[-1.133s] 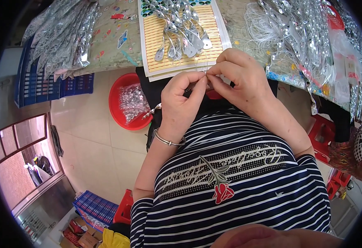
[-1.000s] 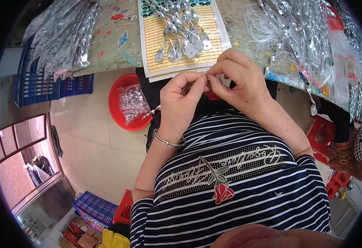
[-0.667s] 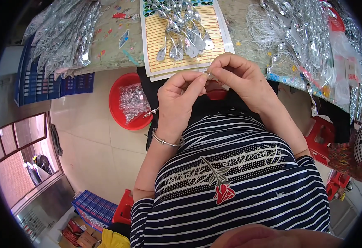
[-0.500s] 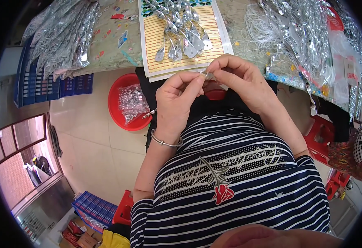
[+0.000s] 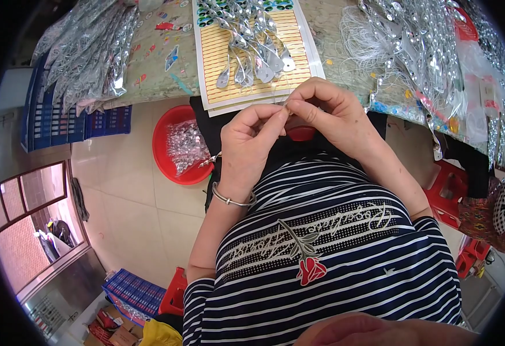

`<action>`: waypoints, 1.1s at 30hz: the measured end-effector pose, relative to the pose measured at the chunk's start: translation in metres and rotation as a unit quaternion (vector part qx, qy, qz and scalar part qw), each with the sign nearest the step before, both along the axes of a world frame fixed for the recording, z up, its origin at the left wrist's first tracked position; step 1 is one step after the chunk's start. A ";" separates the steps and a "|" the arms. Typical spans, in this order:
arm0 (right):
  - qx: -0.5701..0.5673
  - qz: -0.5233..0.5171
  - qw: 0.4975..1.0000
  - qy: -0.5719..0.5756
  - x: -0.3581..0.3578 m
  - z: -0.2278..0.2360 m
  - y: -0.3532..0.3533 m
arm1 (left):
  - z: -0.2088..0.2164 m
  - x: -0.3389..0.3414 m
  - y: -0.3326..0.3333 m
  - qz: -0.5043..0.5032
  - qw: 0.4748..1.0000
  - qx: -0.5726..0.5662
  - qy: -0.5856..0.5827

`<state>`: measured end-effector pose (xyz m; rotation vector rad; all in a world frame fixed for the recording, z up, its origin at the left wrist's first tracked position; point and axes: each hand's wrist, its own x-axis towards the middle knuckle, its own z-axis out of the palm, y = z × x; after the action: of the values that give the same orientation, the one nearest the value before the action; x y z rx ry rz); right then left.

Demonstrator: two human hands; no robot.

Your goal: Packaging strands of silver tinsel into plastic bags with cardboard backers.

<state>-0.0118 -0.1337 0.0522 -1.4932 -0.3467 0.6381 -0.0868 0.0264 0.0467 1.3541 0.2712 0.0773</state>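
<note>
My left hand [image 5: 248, 137] and my right hand [image 5: 334, 118] meet fingertip to fingertip at the table's near edge. Both pinch, thumb against forefinger, at one spot; what lies between them is too small and covered to name. A faint thin thread seems to run up from the fingertips toward a bunch of twisted silver metal strips [image 5: 258, 49]. These strips, with rounded, holed ends, lie just beyond my hands on a patterned yellow sheet with a white border [image 5: 301, 43]. A bangle circles my left wrist.
Clear bags of silver pieces [image 5: 88, 52] lie at far left, above blue crates [image 5: 56, 118]. White strings [image 5: 359, 40] and more silver spirals [image 5: 417, 46] cover the table's right side. A red basin [image 5: 163, 155] holds a bag of shiny pieces. Another person's checked sleeve [image 5: 503, 207] shows at right.
My fingertips have drawn tighter together, covering the small pale thing seen between them before. My left hand has shifted slightly down and right. The strips on the sheet look nearly unmoved.
</note>
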 end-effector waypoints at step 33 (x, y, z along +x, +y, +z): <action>0.237 -0.069 0.965 0.089 0.038 0.029 -0.033 | -0.002 -0.009 0.009 -0.095 0.991 0.091 -0.009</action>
<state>0.0266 -0.1670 0.0810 -0.9845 -0.2339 0.5275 -0.0958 0.0358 0.0445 1.5538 0.1202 -0.0467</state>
